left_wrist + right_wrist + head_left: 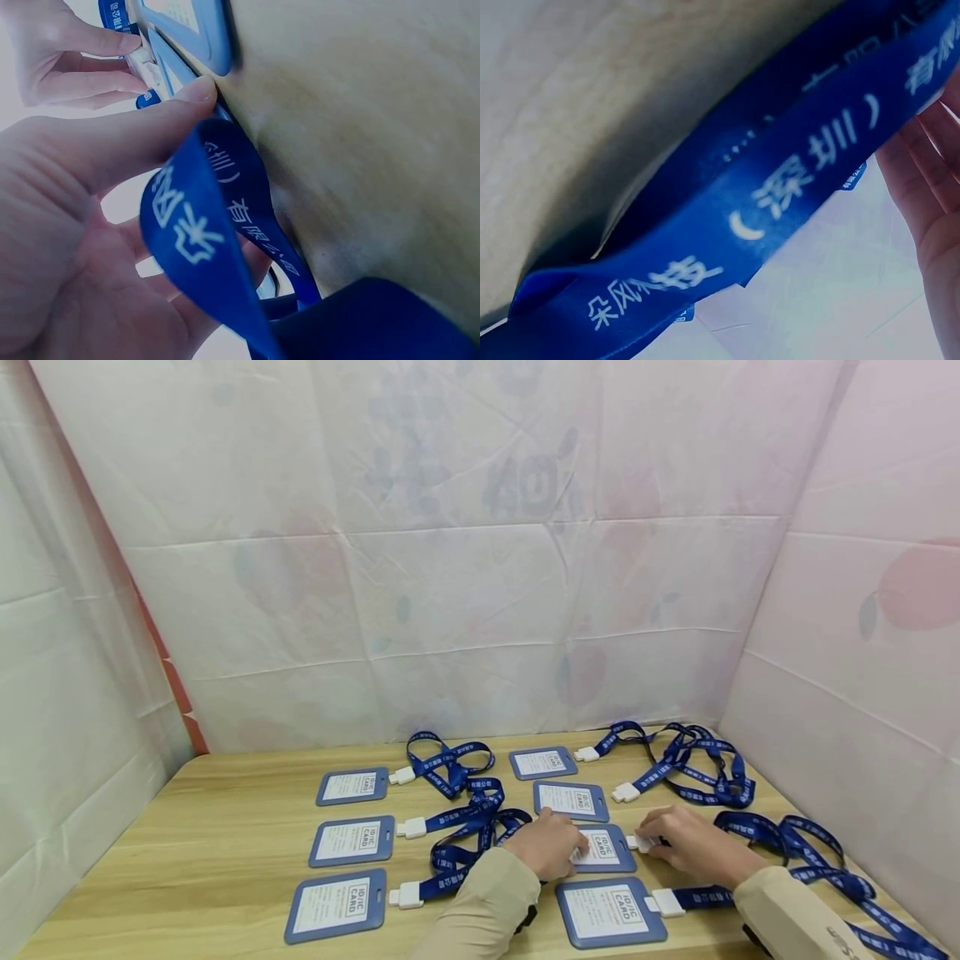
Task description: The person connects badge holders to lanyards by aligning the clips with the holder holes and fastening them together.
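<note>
My left hand (546, 845) pinches the left end of a blue-framed ID card holder (609, 850), third from the back in the right-hand column. In the left wrist view its thumb (196, 91) lies on the holder's edge, while a blue lanyard loop (191, 240) hangs across the palm. My right hand (693, 845) holds the white clip (642, 843) of a blue lanyard at the holder's right, slotted end. Much of that clip is hidden by the fingers. In the right wrist view, printed lanyard straps (780, 187) cover most of the hand's work.
Three card holders with lanyards stand in a column on the left, the nearest one (337, 906) included. More holders (570, 800) lie behind and in front of my hands. Tangled lanyards (705, 768) spread over the wooden table's (187, 860) right side, beside a fabric wall (862, 693).
</note>
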`<state>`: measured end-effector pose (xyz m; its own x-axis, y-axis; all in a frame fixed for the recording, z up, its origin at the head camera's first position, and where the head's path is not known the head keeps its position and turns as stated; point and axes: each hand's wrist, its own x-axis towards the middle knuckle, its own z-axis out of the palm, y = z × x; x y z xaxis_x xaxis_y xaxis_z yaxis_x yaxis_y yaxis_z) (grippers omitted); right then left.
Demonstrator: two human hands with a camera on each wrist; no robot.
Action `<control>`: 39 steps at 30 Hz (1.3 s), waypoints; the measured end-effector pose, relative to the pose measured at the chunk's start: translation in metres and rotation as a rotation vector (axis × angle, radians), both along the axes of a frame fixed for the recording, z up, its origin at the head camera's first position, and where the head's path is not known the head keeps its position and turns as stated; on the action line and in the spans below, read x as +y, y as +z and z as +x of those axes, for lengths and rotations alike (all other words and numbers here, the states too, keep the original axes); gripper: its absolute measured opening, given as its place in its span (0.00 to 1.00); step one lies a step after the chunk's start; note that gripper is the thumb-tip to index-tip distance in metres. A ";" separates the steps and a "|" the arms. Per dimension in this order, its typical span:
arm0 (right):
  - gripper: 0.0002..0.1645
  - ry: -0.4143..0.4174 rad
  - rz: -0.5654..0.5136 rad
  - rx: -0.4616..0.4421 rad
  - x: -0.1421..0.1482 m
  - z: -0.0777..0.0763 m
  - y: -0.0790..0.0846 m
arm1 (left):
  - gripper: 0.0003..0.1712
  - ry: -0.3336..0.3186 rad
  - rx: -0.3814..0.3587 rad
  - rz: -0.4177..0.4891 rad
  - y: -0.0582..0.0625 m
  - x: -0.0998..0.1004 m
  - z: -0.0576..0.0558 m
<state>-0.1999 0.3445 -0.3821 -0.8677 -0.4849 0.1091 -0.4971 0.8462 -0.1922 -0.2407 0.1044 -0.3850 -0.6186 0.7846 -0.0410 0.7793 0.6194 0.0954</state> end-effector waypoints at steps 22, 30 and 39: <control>0.11 0.060 -0.023 0.007 0.004 -0.003 0.000 | 0.17 -0.010 0.013 0.000 0.000 0.000 0.000; 0.12 0.069 -0.026 0.007 0.005 -0.003 -0.002 | 0.17 -0.020 0.003 -0.003 0.001 -0.001 0.000; 0.11 0.051 -0.019 0.002 0.003 -0.002 -0.001 | 0.17 -0.029 0.010 0.004 0.002 -0.002 0.001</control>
<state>-0.2018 0.3479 -0.3826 -0.8417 -0.5263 0.1209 -0.5399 0.8158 -0.2071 -0.2401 0.1025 -0.3828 -0.5961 0.8023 -0.0315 0.7978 0.5962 0.0897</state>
